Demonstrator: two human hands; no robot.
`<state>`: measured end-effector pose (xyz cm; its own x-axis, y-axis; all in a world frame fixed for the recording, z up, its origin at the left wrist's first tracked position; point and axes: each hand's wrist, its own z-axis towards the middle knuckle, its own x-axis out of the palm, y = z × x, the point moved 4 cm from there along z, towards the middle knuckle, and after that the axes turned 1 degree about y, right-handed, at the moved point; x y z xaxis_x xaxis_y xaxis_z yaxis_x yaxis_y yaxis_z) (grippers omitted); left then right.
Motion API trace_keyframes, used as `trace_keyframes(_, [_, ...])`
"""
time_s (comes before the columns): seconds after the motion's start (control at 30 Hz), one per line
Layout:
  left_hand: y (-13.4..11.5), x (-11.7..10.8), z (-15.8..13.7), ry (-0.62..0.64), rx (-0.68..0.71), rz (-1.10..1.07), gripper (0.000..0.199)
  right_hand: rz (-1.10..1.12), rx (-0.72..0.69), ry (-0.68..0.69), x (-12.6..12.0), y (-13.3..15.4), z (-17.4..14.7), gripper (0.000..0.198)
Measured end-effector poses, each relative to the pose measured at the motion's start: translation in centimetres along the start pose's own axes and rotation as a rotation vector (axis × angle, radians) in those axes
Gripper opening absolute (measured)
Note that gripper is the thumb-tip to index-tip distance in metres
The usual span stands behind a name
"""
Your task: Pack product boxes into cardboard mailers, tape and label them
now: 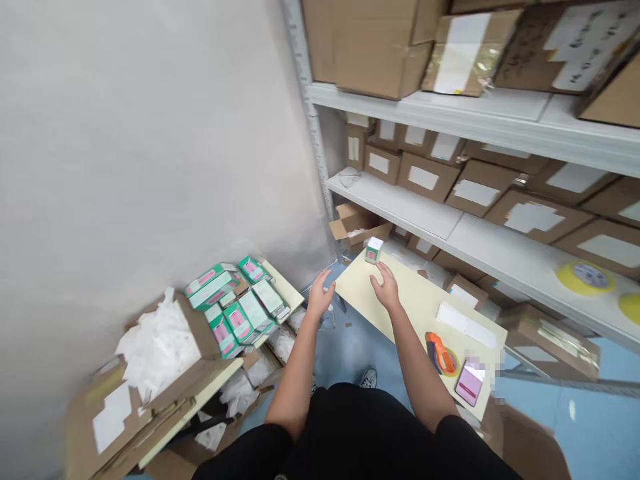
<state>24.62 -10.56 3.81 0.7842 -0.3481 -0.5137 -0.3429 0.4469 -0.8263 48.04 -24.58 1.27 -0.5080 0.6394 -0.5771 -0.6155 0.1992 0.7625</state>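
My left hand [321, 294] hangs in the air over the gap between two tables, fingers apart and nothing in it. Over the cream table [405, 293] on the right is my right hand [385, 285], also empty with its fingers spread. Just beyond its fingertips, a small green and white box [373, 250] with a pink picture stands at the table's far corner. To the left, several green, white and pink boxes [237, 320] lie in rows on the other table [283, 283].
An orange tape dispenser [441, 352], a phone [470, 382] and a white strip [467, 325] lie on the right table. A carton of white plastic bags [160, 347] stands at left. Shelves [400, 207] with labelled cartons rise ahead and right; an open carton [357, 223] sits below.
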Motion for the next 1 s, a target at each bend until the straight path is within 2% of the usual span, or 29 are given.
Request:
trace_keyframes(0.2, [3.6, -9.0, -3.6, -0.169, -0.049, 0.017, 0.042, 0.038, -0.15, 0.126, 7.7, 8.0, 0.0, 0.055])
trace_keyframes(0.4, [9.1, -19.5, -9.4, -0.291, -0.12, 0.032, 0.043, 0.075, -0.291, 0.231, 16.6, 17.3, -3.4, 0.053])
trace_keyframes(0.6, [15.5, -31.7, -16.5, -0.431, -0.199, 0.016, 0.042, 0.085, -0.401, 0.33, 26.8, 27.9, -9.5, 0.054])
trace_keyframes(0.77, [21.9, -41.6, -24.1, -0.568, -0.299, -0.046, 0.045, 0.103, -0.523, 0.48, 36.4, 37.2, -16.0, 0.055])
trace_keyframes(0.9, [28.7, -48.2, -31.0, -0.665, -0.466, -0.099, 0.046, 0.113, -0.586, 0.575, 44.4, 43.6, -21.4, 0.055])
trace_keyframes(1.0, [33.9, -51.9, -36.0, -0.732, -0.61, -0.117, 0.046, 0.109, -0.609, 0.66, 50.2, 47.3, -25.5, 0.058])
